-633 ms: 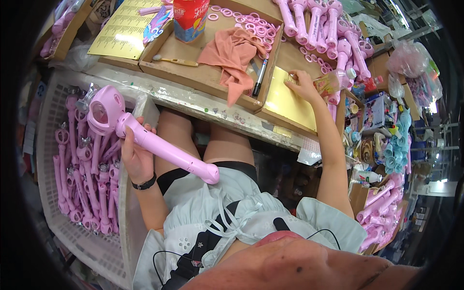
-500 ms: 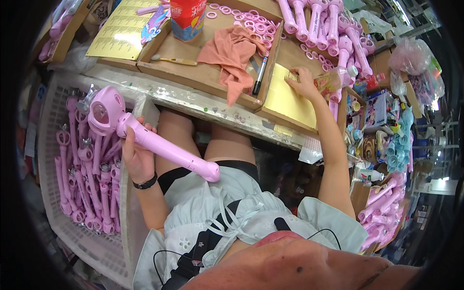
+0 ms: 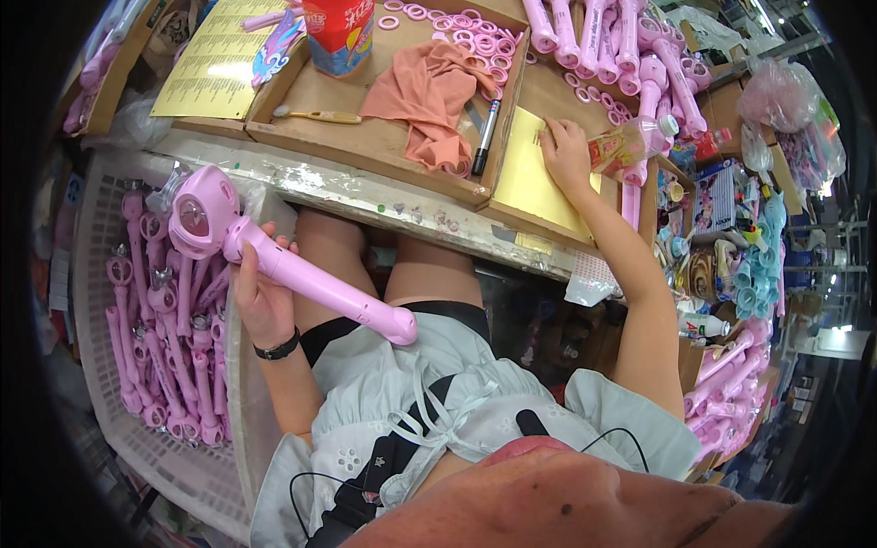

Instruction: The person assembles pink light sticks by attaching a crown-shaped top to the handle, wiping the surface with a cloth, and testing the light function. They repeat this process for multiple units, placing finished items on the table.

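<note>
My left hand (image 3: 265,297) is closed round a pink toy wand (image 3: 320,285), its thick rounded head up at the left and its handle end slanting down over my lap. A clear window shows in the wand's head. Over a yellow sheet (image 3: 534,192), at its upper right part, is my right hand (image 3: 568,155). Its fingers are bent together with the tips down at the sheet; whatever is between them is too small to make out. Right beside that hand lies a clear bottle (image 3: 630,143) with a coloured label.
At my left stands a white basket (image 3: 100,365) of pink wands. A cardboard tray (image 3: 365,155) holds a toothbrush (image 3: 320,116), an orange cloth (image 3: 425,100), a marker (image 3: 487,137), pink rings (image 3: 493,46) and a red packet (image 3: 338,36). More wands (image 3: 603,41) lie behind.
My right hand has drawn slightly right and up from the sheet's left side, with the fingers closer together. My left hand holds the wand nearly still; its head has turned a little.
</note>
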Demonstrator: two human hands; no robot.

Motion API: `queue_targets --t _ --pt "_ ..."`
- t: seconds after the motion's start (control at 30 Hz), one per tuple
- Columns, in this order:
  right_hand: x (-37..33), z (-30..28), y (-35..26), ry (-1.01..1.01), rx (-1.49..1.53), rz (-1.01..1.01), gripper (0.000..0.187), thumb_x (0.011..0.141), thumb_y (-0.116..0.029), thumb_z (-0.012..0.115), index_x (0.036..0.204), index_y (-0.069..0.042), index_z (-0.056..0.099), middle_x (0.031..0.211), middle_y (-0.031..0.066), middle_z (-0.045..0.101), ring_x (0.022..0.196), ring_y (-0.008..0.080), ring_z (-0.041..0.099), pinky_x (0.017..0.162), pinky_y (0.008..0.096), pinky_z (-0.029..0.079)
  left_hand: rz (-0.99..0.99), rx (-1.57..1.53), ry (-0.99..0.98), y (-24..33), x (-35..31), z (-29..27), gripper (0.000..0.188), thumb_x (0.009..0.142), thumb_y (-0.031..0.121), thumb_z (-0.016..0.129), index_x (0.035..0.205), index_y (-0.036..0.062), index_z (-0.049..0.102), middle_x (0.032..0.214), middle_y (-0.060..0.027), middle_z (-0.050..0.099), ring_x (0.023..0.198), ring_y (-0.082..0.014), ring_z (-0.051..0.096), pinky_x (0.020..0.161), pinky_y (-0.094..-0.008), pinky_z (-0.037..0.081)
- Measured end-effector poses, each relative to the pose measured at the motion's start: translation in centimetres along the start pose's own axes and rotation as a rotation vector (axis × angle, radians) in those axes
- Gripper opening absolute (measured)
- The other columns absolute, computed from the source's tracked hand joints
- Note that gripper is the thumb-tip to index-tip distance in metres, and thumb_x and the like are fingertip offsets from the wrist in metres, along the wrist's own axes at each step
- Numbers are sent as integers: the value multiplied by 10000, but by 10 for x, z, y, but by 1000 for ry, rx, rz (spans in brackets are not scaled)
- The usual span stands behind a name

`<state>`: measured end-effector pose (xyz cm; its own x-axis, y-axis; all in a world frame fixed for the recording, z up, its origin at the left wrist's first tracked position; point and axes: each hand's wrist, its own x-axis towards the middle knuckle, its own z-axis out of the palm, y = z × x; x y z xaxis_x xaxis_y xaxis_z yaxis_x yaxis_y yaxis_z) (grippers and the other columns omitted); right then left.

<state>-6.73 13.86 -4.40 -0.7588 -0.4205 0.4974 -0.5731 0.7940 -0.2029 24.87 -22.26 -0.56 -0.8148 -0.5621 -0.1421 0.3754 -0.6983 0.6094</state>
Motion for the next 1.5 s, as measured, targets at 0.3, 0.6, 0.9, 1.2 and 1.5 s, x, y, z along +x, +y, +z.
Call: queue_targets --t 0.3,0.6,0.9,1.2,1.5 --pt "0 3 -3 100 -160 -96 206 807 -195 628 968 -76 673 894 59 634 849 234 590 733 364 469 -12 -1 -16 -2 3 1 334 945 154 479 1245 35 395 1138 -163 548 945 -235 568 871 -416 475" --pt "1 -1 -4 54 35 -40 219 799 -162 617 991 -65 657 967 67 629 934 247 580 801 375 458 -13 -19 8 -2 1 0 334 941 150 488 1245 43 399 1130 -163 555 944 -234 570 864 -408 482" --pt "8 -1 1 -22 3 -86 285 776 -96 571 1052 -95 641 1051 99 589 980 282 541 860 391 434 -12 -13 12 -3 1 -1 334 941 148 488 1245 40 401 1130 -166 556 946 -234 571 867 -405 485" --pt "4 2 1 64 95 -68 166 762 -104 618 920 -78 664 961 79 624 896 270 582 770 358 475 -5 -7 20 -4 1 -1 340 940 147 490 1248 38 398 1128 -168 555 942 -236 573 862 -411 488" --pt "2 -1 -1 28 161 10 244 716 -83 658 949 -41 602 1010 145 585 948 303 568 788 367 471 -7 2 31 -6 0 1 335 941 153 490 1241 34 398 1125 -169 554 941 -236 576 856 -408 495"
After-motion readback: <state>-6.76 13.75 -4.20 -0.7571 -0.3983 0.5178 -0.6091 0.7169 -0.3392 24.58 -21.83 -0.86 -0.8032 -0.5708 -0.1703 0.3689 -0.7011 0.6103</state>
